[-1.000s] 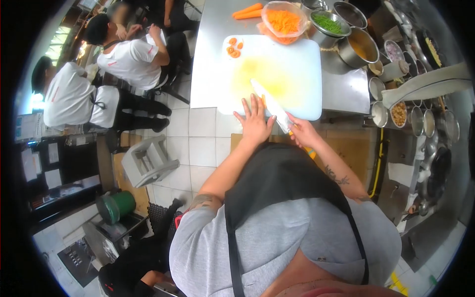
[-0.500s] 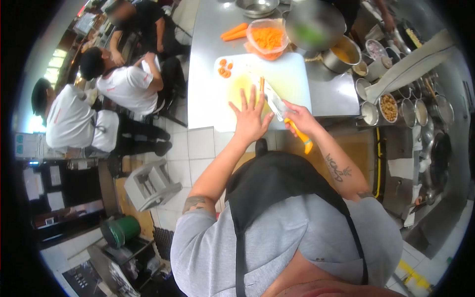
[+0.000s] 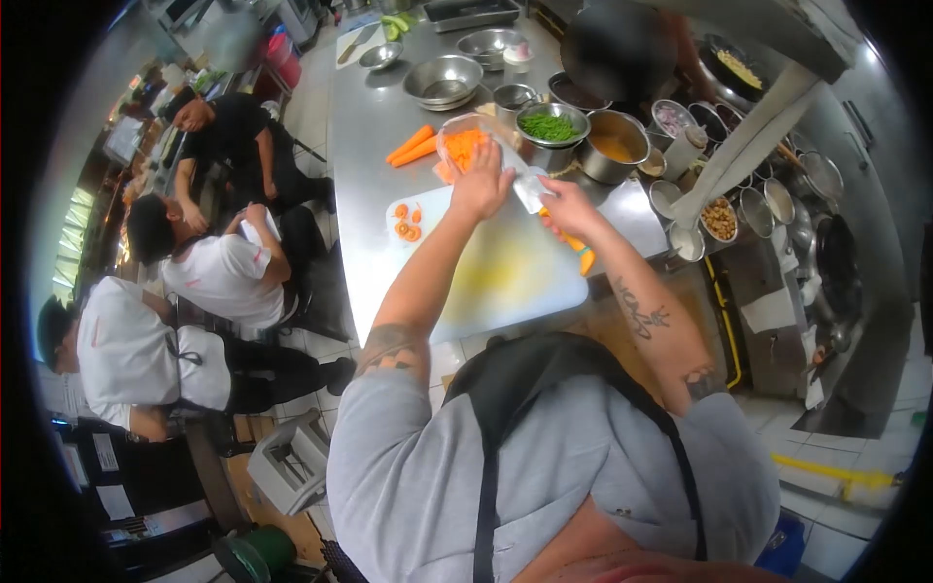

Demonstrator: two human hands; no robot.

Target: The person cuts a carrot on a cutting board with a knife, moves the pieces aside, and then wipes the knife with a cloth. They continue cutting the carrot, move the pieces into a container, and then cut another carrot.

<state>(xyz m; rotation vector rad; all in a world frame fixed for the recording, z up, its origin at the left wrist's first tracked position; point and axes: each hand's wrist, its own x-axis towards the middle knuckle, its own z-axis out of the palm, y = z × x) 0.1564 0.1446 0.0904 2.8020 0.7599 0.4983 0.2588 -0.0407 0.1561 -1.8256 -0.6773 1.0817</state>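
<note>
My right hand [image 3: 570, 206] is closed around the yellow-orange handle of a knife [image 3: 526, 190]. Its broad blade slants up and left toward a plastic-lined container [image 3: 453, 123] of shredded carrot [image 3: 463, 146]. My left hand [image 3: 479, 185] reaches over the near side of that container, fingers stretched out and the thumb close to the blade; whether anything lies under the palm is hidden. Below both hands lies a white cutting board [image 3: 525, 291] with a yellow stain. Several carrot slices [image 3: 406, 231] rest at its left corner. Two peeled carrots [image 3: 412, 146] lie left of the container.
Behind the container stand a bowl of chopped greens [image 3: 552, 124], a pot of orange-brown liquid [image 3: 614, 146] and stacked metal bowls [image 3: 442, 82]. Small ingredient containers [image 3: 719, 220] line the right side. Several people sit or stand at left, near a grey step stool [image 3: 292, 464].
Both hands and the knife have moved from the cutting board up to the carrot container. The carrot piece that was beside the blade no longer shows on the board. The view has tilted upward.
</note>
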